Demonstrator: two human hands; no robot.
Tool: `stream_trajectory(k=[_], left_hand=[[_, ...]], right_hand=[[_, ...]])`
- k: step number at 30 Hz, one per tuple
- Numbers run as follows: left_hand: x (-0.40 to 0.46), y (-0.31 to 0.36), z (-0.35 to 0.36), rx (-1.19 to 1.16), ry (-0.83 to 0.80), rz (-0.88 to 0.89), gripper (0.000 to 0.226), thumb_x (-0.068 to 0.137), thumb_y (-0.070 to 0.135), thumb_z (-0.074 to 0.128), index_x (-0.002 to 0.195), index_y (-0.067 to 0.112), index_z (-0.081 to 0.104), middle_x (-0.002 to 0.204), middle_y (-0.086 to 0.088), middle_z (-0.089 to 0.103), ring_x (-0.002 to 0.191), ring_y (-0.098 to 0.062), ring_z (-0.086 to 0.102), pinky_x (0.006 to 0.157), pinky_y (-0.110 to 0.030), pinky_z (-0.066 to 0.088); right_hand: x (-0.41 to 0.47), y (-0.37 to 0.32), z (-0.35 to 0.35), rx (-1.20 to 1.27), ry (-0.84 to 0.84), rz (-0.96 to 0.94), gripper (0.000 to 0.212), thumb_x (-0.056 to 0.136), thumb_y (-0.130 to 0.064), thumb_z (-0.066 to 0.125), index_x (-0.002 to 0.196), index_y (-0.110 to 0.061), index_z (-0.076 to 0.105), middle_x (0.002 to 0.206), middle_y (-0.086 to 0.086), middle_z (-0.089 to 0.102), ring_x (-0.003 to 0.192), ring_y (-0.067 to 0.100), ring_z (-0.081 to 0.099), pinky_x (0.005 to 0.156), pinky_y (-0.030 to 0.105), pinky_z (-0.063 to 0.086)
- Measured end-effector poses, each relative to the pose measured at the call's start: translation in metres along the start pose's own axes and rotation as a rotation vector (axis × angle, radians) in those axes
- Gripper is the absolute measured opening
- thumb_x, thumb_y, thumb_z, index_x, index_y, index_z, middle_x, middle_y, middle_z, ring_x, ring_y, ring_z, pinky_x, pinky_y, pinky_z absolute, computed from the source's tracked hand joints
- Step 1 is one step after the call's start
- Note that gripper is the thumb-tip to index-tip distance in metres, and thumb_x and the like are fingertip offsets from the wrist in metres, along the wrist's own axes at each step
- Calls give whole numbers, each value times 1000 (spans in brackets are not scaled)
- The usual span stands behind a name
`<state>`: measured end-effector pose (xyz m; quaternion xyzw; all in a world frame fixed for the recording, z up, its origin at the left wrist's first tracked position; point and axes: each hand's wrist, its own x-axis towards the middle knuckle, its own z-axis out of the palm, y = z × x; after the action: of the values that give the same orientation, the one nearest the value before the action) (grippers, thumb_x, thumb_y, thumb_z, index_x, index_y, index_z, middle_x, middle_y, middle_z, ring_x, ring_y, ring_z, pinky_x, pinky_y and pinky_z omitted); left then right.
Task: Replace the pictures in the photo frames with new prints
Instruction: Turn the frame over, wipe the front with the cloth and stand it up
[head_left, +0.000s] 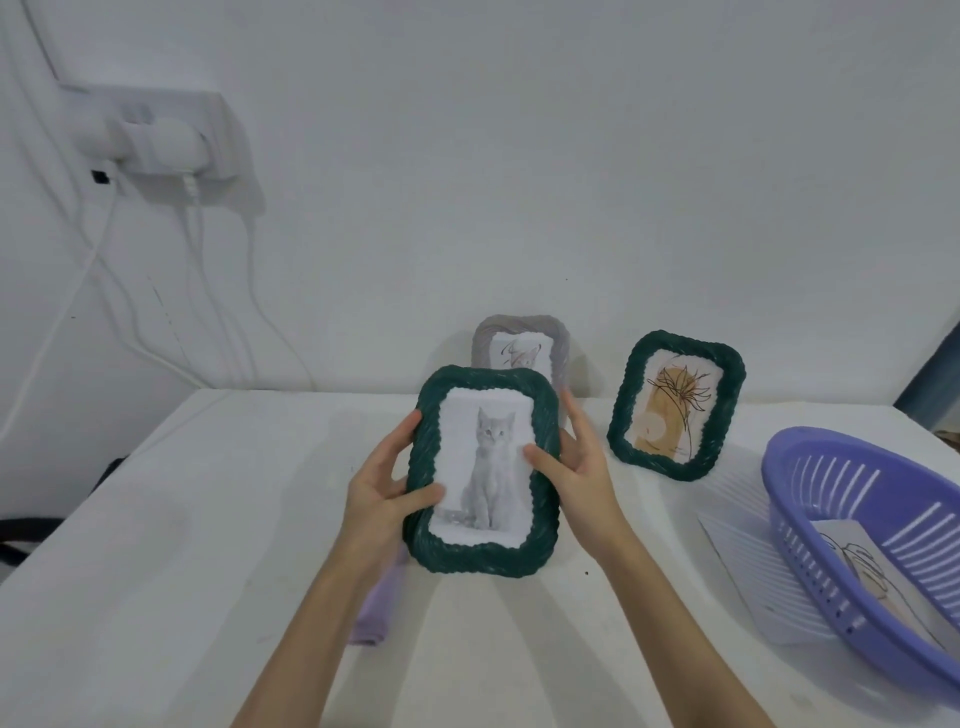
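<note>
I hold a dark green rope-edged photo frame (540, 551) upright above the table, face toward me; it shows a grey cat print (488, 467). My left hand (387, 486) grips its left edge, thumb on the glass. My right hand (582, 462) grips the right edge, thumb across the picture. A second green frame (628, 415) with a plant drawing leans against the wall to the right. A grey frame (558, 338) with a line sketch stands behind the held frame, partly hidden.
A purple plastic basket (810, 483) at the right holds a print (862, 566), and a white sheet (748, 561) lies under it. A folded lilac cloth (376, 608) lies below the frame. Wall socket (156, 135) and cables hang at the left. White table (182, 545).
</note>
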<state>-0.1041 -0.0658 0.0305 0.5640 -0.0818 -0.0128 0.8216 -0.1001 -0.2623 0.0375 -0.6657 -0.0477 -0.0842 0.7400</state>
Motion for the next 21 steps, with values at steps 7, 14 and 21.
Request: stream_trajectory(k=[7,14,21], left_hand=[[15,3,-16,12,15,44,74,72,-23,56,130,24,49,130,13,55,98,-14,67,73,-28,57],[53,24,-65,401,-10,88,90,69,-2,76,133,47,37,131,18,50,97,-12,67,85,-27,55],[110,29,-111,492,103,149,85,72,-14,67,128,45,41,128,17,51,87,-12,65,75,-17,53]], right_hand=[[24,-4,16,-29,-108,-120,85,84,6,57,144,-39,17,143,-17,39,128,2,44,102,25,43],[84,1,40,-71,-250,-118,79,82,18,50,138,-34,30,139,-24,39,130,-3,39,105,18,37],[161,28,90,6,-271,-92,81,77,25,46,136,-29,39,131,-25,50,125,-2,46,103,23,42]])
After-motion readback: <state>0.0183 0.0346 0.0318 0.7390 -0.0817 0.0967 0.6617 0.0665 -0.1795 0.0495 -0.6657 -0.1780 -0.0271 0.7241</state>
